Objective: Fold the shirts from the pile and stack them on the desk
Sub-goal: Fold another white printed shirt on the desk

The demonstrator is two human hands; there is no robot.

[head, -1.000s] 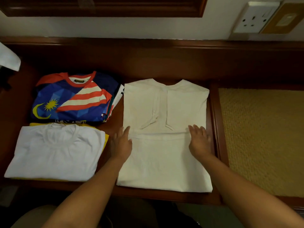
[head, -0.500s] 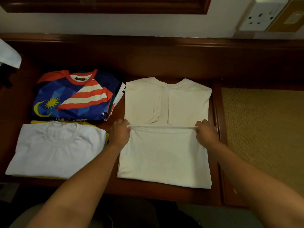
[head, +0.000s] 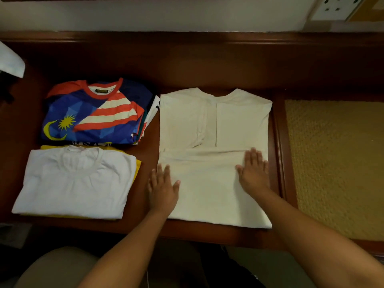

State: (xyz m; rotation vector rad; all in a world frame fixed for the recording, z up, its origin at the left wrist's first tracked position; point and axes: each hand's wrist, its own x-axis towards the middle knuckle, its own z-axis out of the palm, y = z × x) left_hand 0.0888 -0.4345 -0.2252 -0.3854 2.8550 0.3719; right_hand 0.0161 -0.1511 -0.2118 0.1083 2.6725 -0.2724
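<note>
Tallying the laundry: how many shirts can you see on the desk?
5 at least: cream shirt under both hands; white shirt lying on a yellow shirt; flag-print shirt topping a stack with another shirt's edge showing. More may be hidden.

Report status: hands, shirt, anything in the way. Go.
Left hand and right hand both flat on the cream shirt, fingers straight. Hem half folded up, sleeves tucked in. Two folded stacks to the left, apart from it; nothing obstructing.

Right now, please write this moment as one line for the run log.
step: flattening fold | cream shirt: lower part folded up, on desk | left hand: flat on shirt edge | right hand: flat on shirt
</note>
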